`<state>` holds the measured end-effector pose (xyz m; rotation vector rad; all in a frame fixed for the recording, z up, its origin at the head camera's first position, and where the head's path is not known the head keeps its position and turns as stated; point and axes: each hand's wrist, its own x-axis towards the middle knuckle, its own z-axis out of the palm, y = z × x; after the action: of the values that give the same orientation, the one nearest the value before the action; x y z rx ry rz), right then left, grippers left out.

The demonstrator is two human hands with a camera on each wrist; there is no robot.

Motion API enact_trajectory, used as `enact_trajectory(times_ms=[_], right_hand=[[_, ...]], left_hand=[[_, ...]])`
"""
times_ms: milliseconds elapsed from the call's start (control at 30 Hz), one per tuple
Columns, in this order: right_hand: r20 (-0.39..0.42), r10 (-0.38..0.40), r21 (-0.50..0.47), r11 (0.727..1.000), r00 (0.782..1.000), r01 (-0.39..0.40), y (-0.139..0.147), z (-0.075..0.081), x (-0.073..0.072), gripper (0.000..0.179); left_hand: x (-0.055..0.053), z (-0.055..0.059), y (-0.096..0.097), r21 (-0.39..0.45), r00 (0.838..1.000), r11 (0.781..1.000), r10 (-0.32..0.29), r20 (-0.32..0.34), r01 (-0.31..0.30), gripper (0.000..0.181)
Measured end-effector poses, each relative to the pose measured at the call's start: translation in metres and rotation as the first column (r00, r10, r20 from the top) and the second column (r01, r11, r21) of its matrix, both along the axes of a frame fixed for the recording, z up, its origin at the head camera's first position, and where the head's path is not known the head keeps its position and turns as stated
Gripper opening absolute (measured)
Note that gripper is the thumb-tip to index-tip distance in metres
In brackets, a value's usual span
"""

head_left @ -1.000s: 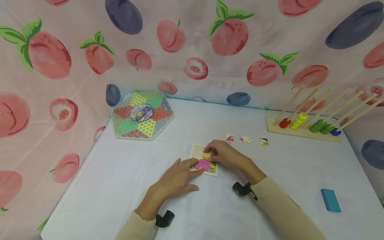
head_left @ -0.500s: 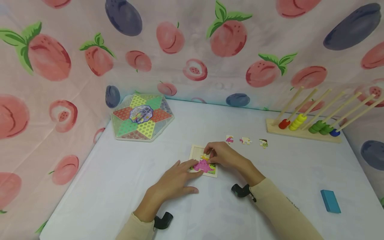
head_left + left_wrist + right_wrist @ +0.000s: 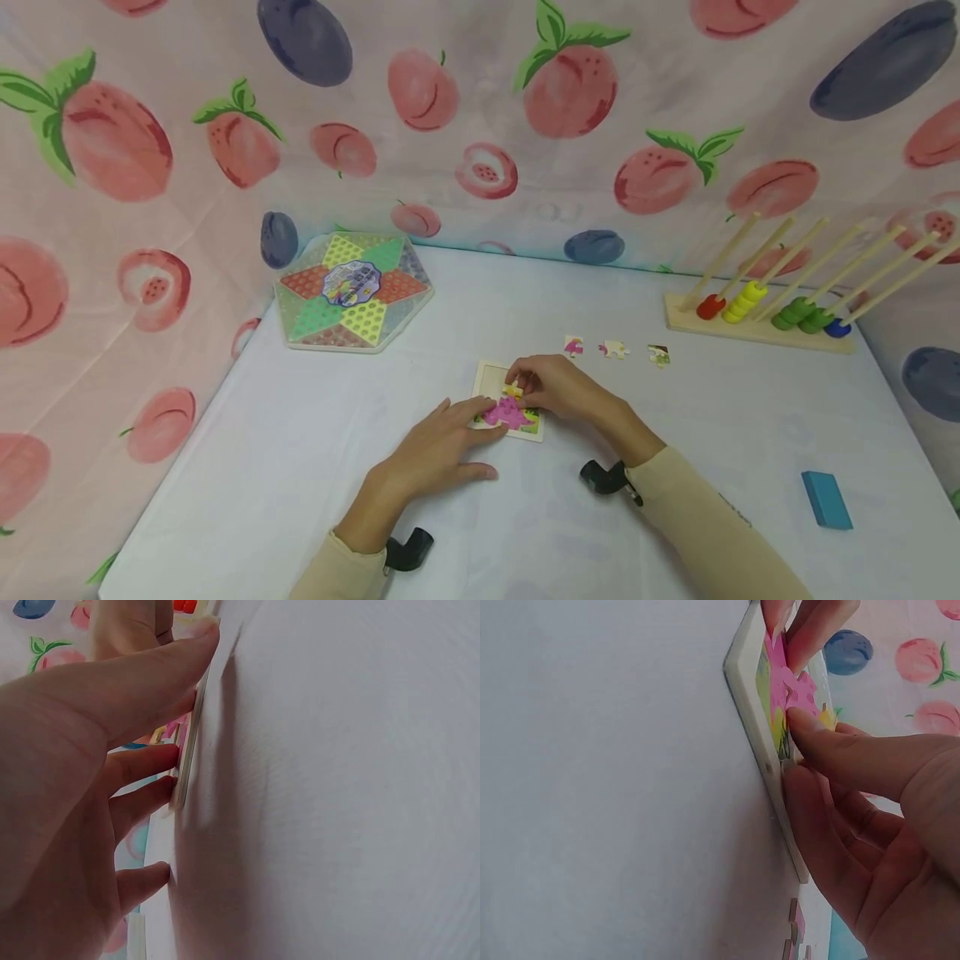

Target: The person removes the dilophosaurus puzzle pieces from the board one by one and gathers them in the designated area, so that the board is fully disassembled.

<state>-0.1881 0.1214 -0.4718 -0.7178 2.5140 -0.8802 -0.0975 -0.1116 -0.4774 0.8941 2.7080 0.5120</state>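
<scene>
A small wooden puzzle tray (image 3: pixel 489 377) lies mid-table, its lower part filled with a pink dinosaur picture (image 3: pixel 508 413). My left hand (image 3: pixel 438 446) rests its extended fingertips on the picture and the tray's left side, with the thumb out over the cloth. From the right, my right hand (image 3: pixel 558 387) pinches a yellow-topped puzzle piece (image 3: pixel 513 390) between thumb and fingers, right at the picture's upper edge. In the right wrist view its thumb (image 3: pixel 814 733) presses at the pink pieces, and the fingers stand by the tray's rim (image 3: pixel 742 682). The pinched piece is partly hidden.
Loose puzzle pieces lie behind the right hand: a pink one (image 3: pixel 573 346), a pale one (image 3: pixel 613 350) and a green-brown one (image 3: pixel 659 356). A Chinese checkers board (image 3: pixel 354 292) sits back left, a peg bead stand (image 3: pixel 757 331) back right, a blue block (image 3: pixel 827 500) front right.
The yellow-topped piece and the right fingers have shifted very slightly at the picture's upper edge. The left hand stays in place on the puzzle.
</scene>
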Motion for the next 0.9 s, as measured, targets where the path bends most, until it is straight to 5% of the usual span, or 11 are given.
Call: enact_trajectory(times_ms=[233,533,900], right_hand=[[0.015,-0.021,-0.045,0.999,1.000,0.021,0.005,0.001,0.001,0.020],[0.233,-0.092,-0.261,0.953,0.968,0.153,0.028,0.013,-0.001,0.025],[0.071,-0.287,-0.149,0.944,0.955,0.295,0.090,0.035,0.001,0.022]], left_hand=[[0.000,-0.001,0.000,0.002,1.000,1.000,-0.005,-0.004,0.005,0.061],[-0.001,0.000,0.001,-0.009,1.000,1.000,0.002,-0.005,-0.002,0.060],[0.001,0.002,0.002,0.008,1.000,1.000,0.021,0.013,-0.021,0.059]])
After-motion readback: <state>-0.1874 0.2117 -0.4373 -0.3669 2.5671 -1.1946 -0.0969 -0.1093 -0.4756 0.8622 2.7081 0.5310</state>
